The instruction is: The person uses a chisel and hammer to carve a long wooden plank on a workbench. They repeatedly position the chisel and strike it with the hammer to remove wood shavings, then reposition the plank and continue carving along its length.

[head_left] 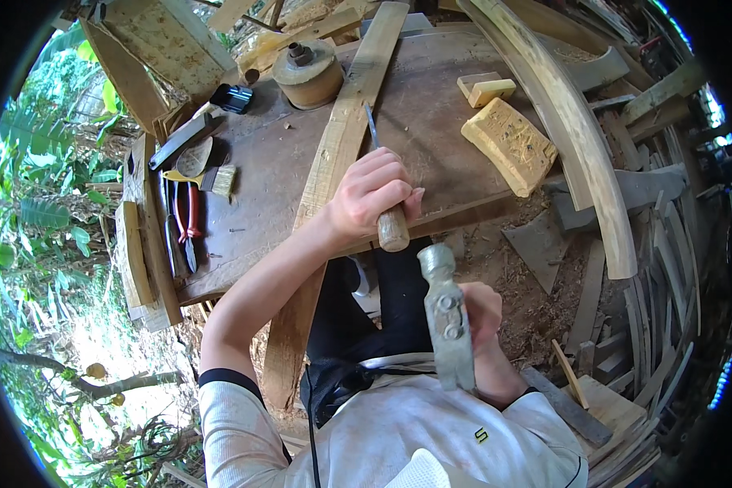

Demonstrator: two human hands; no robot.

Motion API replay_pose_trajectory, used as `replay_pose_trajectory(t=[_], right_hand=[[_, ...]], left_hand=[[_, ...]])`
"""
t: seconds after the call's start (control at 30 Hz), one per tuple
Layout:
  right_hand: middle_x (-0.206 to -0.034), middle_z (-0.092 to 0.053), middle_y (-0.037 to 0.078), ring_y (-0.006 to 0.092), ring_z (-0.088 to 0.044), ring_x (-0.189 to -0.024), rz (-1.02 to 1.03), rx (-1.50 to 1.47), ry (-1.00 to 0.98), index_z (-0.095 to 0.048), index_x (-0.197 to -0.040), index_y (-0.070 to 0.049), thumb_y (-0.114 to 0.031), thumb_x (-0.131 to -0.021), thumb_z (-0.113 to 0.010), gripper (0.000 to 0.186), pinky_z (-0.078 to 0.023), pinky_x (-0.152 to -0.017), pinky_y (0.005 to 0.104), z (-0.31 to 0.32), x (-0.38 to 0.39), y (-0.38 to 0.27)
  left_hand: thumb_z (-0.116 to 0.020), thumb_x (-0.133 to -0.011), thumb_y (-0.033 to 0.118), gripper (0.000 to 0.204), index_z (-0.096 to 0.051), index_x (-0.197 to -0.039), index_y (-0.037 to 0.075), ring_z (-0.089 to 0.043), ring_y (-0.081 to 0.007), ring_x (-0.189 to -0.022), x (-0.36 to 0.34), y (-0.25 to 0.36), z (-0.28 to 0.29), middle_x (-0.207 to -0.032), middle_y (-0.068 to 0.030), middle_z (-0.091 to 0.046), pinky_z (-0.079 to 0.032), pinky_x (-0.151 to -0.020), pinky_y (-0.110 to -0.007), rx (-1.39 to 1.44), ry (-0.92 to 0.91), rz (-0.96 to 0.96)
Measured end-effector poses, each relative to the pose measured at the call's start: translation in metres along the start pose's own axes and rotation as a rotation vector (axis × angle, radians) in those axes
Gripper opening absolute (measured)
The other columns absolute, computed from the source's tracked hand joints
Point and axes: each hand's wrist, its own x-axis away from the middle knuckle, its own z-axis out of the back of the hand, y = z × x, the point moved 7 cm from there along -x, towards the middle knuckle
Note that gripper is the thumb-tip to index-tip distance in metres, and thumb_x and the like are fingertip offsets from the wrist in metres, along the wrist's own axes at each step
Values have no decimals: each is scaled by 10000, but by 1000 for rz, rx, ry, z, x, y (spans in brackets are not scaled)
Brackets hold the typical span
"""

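My left hand [376,191] is closed round the wooden handle of a chisel [393,228]. The chisel's thin metal blade points away from me onto a long wooden plank [325,179], which runs from the back of the worn bench down past its front edge to beside my legs. In my right hand [480,313] is a metal hammer [449,317], raised close to the camera, below and right of the chisel's handle, with its head partly covering my fingers. The chisel's tip rests at or just over the plank; contact is hard to tell.
The bench [431,146] holds pliers [192,220], a brush [224,180], a round wooden block [307,77] and a yellowish block [508,146]. A long curved timber [594,163] lies at the right, above piles of offcuts. Plants grow at the left.
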Motion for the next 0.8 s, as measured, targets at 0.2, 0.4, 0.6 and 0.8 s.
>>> replay_pose_trajectory(t=[0.2, 0.4, 0.6, 0.8], right_hand=[[-662, -595, 65, 235, -596, -493, 60, 75, -95, -675, -898, -28, -401, -899, -722, 375, -455, -484, 344, -14, 1, -7], [-646, -556, 42, 230, -565, -479, 108, 85, -123, -664, -915, -40, -417, -898, -725, 382, -433, -472, 351, -20, -5, -15], [-652, -504, 47, 233, -567, -492, 46, 173, -158, -641, -900, -64, -493, -918, -744, 441, -424, -453, 374, -27, -11, 0], [-610, -500, 50, 254, -552, -462, 134, 91, -147, -645, -873, -58, -404, -925, -732, 361, -427, -466, 362, -32, -10, -3]], left_hand=[[-751, -762, -96, 279, -517, -739, 55, -531, -254, -593, -2, 2, 4, -701, -70, -529, -424, -543, -365, 16, 37, -7], [-749, -767, -98, 292, -516, -698, 63, -532, -250, -583, -3, -1, 7, -665, -63, -533, -429, -548, -355, -7, 99, 47], [-728, -773, -114, 310, -511, -683, 88, -528, -250, -582, -1, -7, 8, -650, -55, -518, -423, -566, -341, -12, 116, 116], [-713, -779, -131, 318, -511, -679, 92, -531, -239, -595, -3, -10, 11, -654, -57, -519, -429, -588, -343, -15, 164, 131]])
